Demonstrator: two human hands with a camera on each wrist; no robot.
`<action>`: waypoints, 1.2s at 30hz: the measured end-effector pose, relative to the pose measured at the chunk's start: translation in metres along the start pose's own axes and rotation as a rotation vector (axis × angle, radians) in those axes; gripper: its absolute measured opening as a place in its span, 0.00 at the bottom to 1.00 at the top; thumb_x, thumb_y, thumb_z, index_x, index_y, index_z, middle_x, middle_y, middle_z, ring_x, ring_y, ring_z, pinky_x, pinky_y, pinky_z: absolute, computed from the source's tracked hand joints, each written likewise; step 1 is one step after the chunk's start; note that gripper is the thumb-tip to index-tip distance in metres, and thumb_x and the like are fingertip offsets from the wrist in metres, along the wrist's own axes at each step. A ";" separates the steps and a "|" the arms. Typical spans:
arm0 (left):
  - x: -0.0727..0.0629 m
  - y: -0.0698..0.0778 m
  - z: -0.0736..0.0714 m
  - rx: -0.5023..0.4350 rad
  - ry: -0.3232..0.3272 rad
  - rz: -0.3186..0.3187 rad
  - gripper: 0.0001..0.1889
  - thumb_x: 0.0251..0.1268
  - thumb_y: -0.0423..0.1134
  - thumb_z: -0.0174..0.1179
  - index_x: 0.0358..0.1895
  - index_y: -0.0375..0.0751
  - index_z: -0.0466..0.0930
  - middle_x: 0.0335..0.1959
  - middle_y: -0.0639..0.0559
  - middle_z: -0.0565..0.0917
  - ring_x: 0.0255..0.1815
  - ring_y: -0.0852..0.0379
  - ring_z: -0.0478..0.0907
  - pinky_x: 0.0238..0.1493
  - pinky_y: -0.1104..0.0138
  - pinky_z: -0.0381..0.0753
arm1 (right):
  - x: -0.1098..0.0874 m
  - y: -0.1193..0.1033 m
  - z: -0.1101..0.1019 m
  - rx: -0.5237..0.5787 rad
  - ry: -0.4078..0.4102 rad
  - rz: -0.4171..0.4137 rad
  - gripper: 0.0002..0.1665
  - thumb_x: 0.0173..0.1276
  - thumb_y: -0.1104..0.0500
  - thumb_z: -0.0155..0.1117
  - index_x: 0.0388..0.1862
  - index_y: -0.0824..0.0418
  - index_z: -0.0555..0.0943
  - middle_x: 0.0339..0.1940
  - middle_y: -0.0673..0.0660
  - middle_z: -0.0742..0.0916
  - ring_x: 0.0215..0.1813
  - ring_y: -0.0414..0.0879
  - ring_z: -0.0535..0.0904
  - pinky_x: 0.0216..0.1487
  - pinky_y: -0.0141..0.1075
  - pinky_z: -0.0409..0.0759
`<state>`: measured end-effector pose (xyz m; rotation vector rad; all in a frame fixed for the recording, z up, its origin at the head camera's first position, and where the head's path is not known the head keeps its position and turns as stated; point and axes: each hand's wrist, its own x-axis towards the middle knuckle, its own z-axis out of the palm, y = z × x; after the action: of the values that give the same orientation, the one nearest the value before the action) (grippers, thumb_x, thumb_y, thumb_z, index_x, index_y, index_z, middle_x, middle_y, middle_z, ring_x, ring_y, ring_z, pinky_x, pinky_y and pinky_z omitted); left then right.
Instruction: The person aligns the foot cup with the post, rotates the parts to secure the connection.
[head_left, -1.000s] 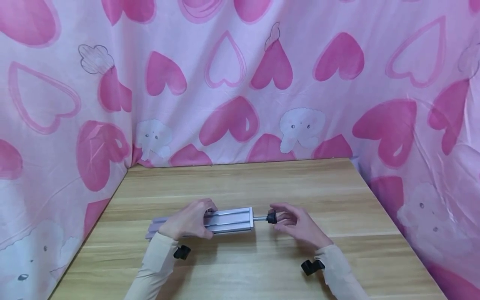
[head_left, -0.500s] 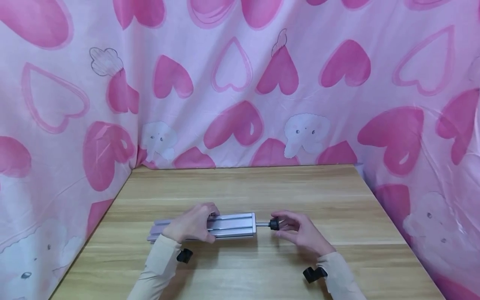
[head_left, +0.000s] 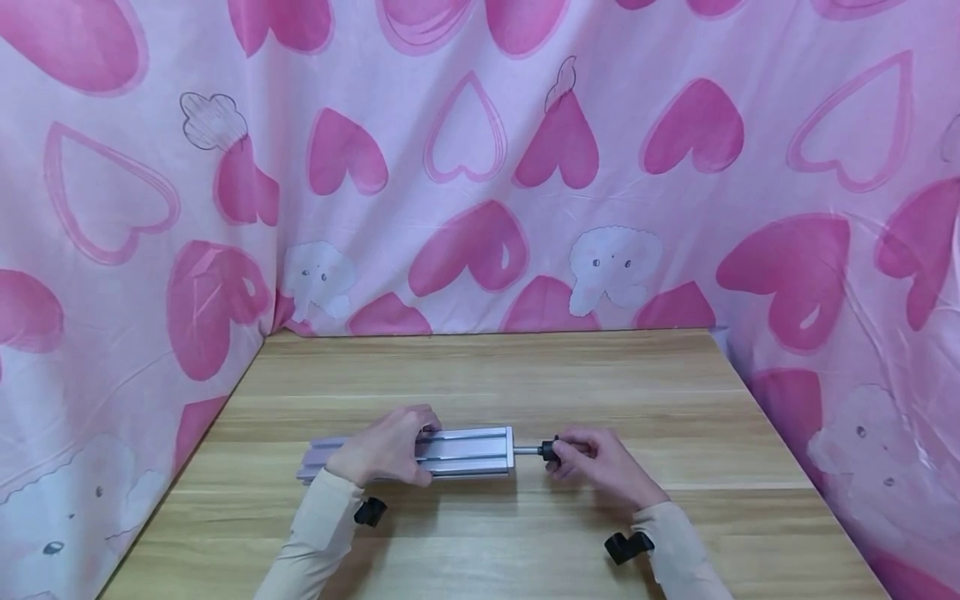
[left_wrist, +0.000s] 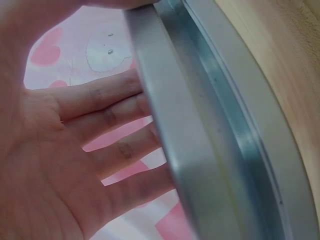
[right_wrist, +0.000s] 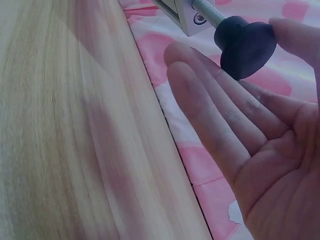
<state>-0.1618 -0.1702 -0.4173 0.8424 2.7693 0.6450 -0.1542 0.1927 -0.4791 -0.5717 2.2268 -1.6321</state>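
A silver aluminium profile (head_left: 468, 454) with long grooves lies across the head view, its right end capped by a plate (right_wrist: 197, 19). From that plate a threaded rod (right_wrist: 210, 12) sticks out to the right, ending in a black levelling foot (right_wrist: 247, 47). My left hand (head_left: 384, 450) grips the profile near its middle, thumb on the near side and fingers on the far side; the palm stays off the metal in the left wrist view. My right hand (head_left: 607, 468) pinches the black foot, thumb on its face and fingers behind it.
The wooden table (head_left: 480, 542) stretches below both hands; its edge (right_wrist: 165, 117) crosses the right wrist view. Pink heart-patterned cloth (head_left: 465, 167) hangs behind and at both sides. Black wrist mounts (head_left: 628, 547) sit on the sleeves.
My right thumb and fingers, spread around the black foot before, have closed onto it. The left hand keeps its grip on the profile. The head view has shifted slightly.
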 end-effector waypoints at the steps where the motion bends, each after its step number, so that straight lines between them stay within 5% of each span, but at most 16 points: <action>1: 0.000 0.001 0.000 -0.003 -0.004 -0.002 0.30 0.37 0.42 0.78 0.50 0.38 0.83 0.46 0.53 0.83 0.40 0.60 0.76 0.43 0.66 0.81 | 0.001 0.000 0.000 0.011 -0.010 0.008 0.21 0.79 0.48 0.55 0.50 0.63 0.84 0.40 0.60 0.91 0.41 0.54 0.89 0.44 0.44 0.87; 11: 0.001 0.002 -0.001 0.017 0.002 0.011 0.30 0.36 0.42 0.78 0.50 0.38 0.83 0.46 0.54 0.83 0.40 0.60 0.76 0.43 0.66 0.81 | 0.002 0.001 0.001 0.062 -0.058 0.002 0.28 0.83 0.49 0.46 0.47 0.72 0.84 0.34 0.65 0.90 0.32 0.54 0.89 0.35 0.49 0.86; 16: 0.000 0.001 -0.001 0.016 0.004 0.017 0.30 0.36 0.42 0.78 0.49 0.38 0.83 0.46 0.53 0.83 0.40 0.60 0.77 0.43 0.67 0.81 | 0.000 -0.002 0.001 -0.012 -0.018 0.027 0.31 0.84 0.47 0.43 0.49 0.72 0.84 0.37 0.64 0.91 0.36 0.54 0.89 0.40 0.44 0.87; 20: 0.000 0.000 -0.004 -0.006 0.006 0.004 0.29 0.37 0.42 0.78 0.49 0.38 0.83 0.45 0.53 0.83 0.40 0.60 0.76 0.43 0.66 0.81 | -0.005 -0.008 0.001 -0.100 0.065 0.037 0.24 0.78 0.46 0.55 0.64 0.59 0.79 0.53 0.58 0.89 0.49 0.48 0.88 0.52 0.34 0.83; 24: 0.001 -0.001 -0.006 -0.022 -0.002 -0.010 0.29 0.38 0.42 0.79 0.49 0.38 0.83 0.46 0.52 0.83 0.40 0.59 0.76 0.44 0.64 0.81 | -0.007 -0.012 0.001 -0.079 0.092 -0.031 0.35 0.65 0.51 0.73 0.71 0.45 0.74 0.64 0.54 0.83 0.59 0.47 0.84 0.60 0.33 0.80; 30: 0.002 0.000 -0.007 -0.005 -0.007 -0.001 0.28 0.38 0.44 0.78 0.49 0.39 0.83 0.45 0.53 0.84 0.40 0.59 0.76 0.44 0.64 0.81 | -0.006 -0.011 0.001 -0.048 0.083 -0.124 0.33 0.62 0.58 0.75 0.66 0.44 0.77 0.63 0.57 0.84 0.57 0.46 0.86 0.59 0.34 0.81; 36: 0.002 0.000 -0.006 -0.001 -0.014 -0.008 0.29 0.39 0.43 0.79 0.49 0.39 0.83 0.45 0.53 0.83 0.40 0.59 0.76 0.44 0.63 0.81 | -0.005 -0.007 0.000 -0.070 0.088 -0.072 0.30 0.64 0.59 0.73 0.65 0.47 0.80 0.58 0.52 0.87 0.52 0.45 0.86 0.55 0.32 0.83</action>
<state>-0.1653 -0.1712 -0.4122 0.8315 2.7583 0.6369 -0.1493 0.1933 -0.4726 -0.6164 2.3603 -1.6496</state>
